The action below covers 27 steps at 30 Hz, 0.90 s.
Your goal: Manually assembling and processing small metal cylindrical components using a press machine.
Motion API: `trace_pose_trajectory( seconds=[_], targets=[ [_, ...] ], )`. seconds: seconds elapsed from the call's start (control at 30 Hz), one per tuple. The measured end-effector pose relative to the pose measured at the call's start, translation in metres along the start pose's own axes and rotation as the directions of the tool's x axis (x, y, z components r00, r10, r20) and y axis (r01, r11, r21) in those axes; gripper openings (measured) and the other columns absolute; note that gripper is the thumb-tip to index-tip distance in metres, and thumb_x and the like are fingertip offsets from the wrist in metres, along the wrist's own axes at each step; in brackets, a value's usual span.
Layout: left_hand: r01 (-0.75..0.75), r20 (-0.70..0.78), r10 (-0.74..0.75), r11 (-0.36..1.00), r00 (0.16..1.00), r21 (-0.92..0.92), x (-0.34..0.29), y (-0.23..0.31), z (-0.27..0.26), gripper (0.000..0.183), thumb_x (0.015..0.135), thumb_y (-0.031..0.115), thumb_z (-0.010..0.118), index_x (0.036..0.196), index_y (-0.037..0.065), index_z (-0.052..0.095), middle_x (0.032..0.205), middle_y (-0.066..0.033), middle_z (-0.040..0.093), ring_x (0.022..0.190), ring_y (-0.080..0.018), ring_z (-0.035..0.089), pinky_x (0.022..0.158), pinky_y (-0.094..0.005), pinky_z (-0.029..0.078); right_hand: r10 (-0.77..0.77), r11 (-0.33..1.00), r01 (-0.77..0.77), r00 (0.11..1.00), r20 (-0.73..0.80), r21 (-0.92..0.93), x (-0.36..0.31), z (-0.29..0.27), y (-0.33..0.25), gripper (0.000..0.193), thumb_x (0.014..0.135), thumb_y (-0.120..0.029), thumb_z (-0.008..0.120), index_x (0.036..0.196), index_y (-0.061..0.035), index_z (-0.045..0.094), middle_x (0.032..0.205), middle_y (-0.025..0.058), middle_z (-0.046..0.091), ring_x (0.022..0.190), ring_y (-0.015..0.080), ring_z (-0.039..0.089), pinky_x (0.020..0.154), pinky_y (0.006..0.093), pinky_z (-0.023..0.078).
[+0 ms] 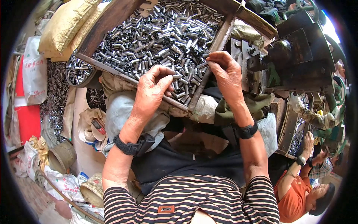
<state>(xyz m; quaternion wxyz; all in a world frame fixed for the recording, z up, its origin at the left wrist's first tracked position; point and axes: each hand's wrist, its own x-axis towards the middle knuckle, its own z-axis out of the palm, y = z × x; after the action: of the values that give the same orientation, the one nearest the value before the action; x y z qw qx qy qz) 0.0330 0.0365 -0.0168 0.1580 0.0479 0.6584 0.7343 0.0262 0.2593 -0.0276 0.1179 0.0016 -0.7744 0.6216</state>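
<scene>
A wooden tray (119,75) heaped with short, shiny metal tubes (160,41) lies before me. Over its near edge, my left hand (150,89) is closed, pinching a small metal tube (176,76) between thumb and forefinger. My right hand (228,76) is above the tray's right-hand wooden rail, its thumb and fingers pinched together. The end of another metal tube (206,55) shows at those fingertips, partly covered by them. The two hands are apart, each with a dark band at its wrist.
A dark, greasy machine (294,56) stands close on the right. Beyond it, a person in an orange shirt (292,194) works by another tray. Yellow sacks (67,26), a bucket (61,156) and a phone (99,126) are at the left.
</scene>
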Motion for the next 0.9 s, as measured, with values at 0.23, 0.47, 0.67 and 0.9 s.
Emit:
trace_pose_trajectory(
  seconds=[0.23, 0.47, 0.67, 0.9],
  targets=[
    [0.020, -0.008, -0.021, 0.999, 1.000, -0.046, -0.001, 0.000, 0.007, 0.013, 0.090, 0.009, 0.054, 0.100, 0.003, 0.059, 0.082, -0.0015, 0.060, 0.069, -0.0059, 0.055, 0.060, -0.0197, 0.047, 0.237, 0.879, -0.249, 0.968, 0.081, 0.407, -0.017, -0.002, -0.015, 0.013, 0.088, -0.005, 0.058, 0.099, 0.0024, 0.059, 0.087, 0.0073, 0.063, 0.074, 0.0135, 0.064, 0.067, 0.0245, 0.052],
    [0.049, 0.048, -0.040, 0.976, 0.998, -0.213, -0.004, 0.006, 0.031, 0.011, 0.090, 0.008, 0.055, 0.098, 0.001, 0.059, 0.082, -0.0017, 0.060, 0.068, -0.0060, 0.057, 0.060, -0.0206, 0.050, 0.291, 0.759, -0.354, 0.935, 0.200, 0.547, -0.044, -0.005, -0.019, 0.014, 0.088, -0.006, 0.059, 0.099, 0.0015, 0.059, 0.087, 0.0078, 0.064, 0.076, 0.0146, 0.065, 0.071, 0.0271, 0.054],
    [0.069, 0.080, -0.056, 0.982, 0.995, -0.176, -0.005, 0.004, 0.041, 0.012, 0.091, 0.011, 0.056, 0.100, 0.003, 0.059, 0.082, -0.0021, 0.061, 0.068, -0.0074, 0.058, 0.060, -0.0201, 0.047, 0.276, 0.727, -0.328, 0.944, 0.181, 0.604, -0.053, -0.015, -0.021, 0.013, 0.087, -0.005, 0.060, 0.099, 0.0021, 0.059, 0.088, 0.0088, 0.064, 0.079, 0.0157, 0.066, 0.075, 0.0283, 0.054],
    [-0.076, 0.062, 0.073, 0.996, 0.995, 0.052, -0.013, 0.016, 0.055, 0.011, 0.090, 0.008, 0.056, 0.097, 0.000, 0.061, 0.080, -0.0010, 0.061, 0.068, -0.0048, 0.056, 0.062, -0.0200, 0.048, 0.311, 0.687, -0.367, 0.929, 0.202, 0.627, -0.062, -0.027, -0.022, 0.012, 0.087, -0.003, 0.060, 0.098, 0.0014, 0.060, 0.088, 0.0085, 0.065, 0.079, 0.0159, 0.066, 0.075, 0.0284, 0.054]
  ],
)
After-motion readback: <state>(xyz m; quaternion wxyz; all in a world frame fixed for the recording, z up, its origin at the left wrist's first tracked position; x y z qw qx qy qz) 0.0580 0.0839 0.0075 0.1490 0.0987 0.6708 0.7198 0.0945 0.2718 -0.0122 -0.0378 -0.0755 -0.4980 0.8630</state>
